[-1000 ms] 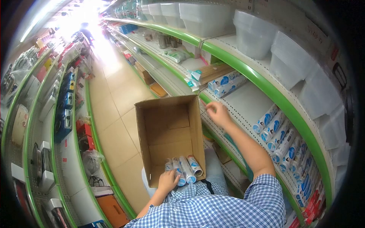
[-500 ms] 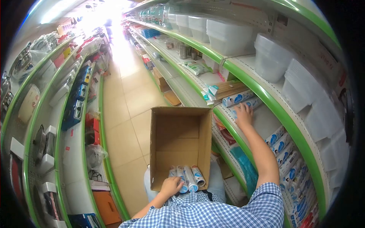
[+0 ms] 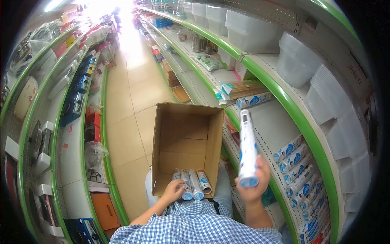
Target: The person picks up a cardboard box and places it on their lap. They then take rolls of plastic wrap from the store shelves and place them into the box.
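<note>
My right hand (image 3: 254, 183) is closed around the lower end of a white and blue printed roll (image 3: 248, 146). The roll stands nearly upright between the box and the shelf. An open cardboard box (image 3: 157, 146) sits on my lap, with several similar rolls (image 3: 196, 189) side by side at its near end. My left hand (image 3: 174, 190) curls over the near rim of the box, its fingers touching the leftmost rolls; its thumb is hidden. Another such roll (image 3: 254, 100) lies on the shelf beside a bundle of thin wooden sticks (image 3: 243, 88).
Right of me, a green-edged shelf (image 3: 280, 122) carries more stacked rolls (image 3: 302, 179). Clear plastic containers (image 3: 298, 61) stand on the level above. Across the tiled aisle (image 3: 128, 122) is another shelf with boxed goods (image 3: 75, 107) and pans.
My right hand has lifted a roll off the shelf and brought it back toward me, turning it upright. One roll stays by the sticks. My left hand remains at the box rim.
</note>
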Motion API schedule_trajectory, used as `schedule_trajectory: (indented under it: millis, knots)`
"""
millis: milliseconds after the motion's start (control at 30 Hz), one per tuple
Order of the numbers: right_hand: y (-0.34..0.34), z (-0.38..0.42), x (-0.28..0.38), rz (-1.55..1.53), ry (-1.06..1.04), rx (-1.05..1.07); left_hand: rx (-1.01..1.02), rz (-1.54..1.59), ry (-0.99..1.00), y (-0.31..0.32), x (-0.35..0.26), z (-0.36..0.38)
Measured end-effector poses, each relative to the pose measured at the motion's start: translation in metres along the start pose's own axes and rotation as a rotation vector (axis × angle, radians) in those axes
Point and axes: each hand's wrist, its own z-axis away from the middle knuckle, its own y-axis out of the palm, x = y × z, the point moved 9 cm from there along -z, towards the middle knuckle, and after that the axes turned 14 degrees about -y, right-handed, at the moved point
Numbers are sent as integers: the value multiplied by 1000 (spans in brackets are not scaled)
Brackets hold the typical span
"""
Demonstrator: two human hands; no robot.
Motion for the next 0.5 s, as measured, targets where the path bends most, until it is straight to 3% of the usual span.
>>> schedule_trajectory:
  millis: [100, 167, 367, 500]
  knots:
    - [9, 11, 20, -188, 52, -109, -92, 204, -201, -6, 28, 1]
    - [28, 18, 17, -424, 132, -143, -159, 273, -210, -13, 29, 5]
    - [138, 58, 24, -947, 511, 104, -412, 420, -236, -32, 65, 17]
    - [192, 95, 51, -983, 611, 236, -476, 304, -154, -50, 41, 23]
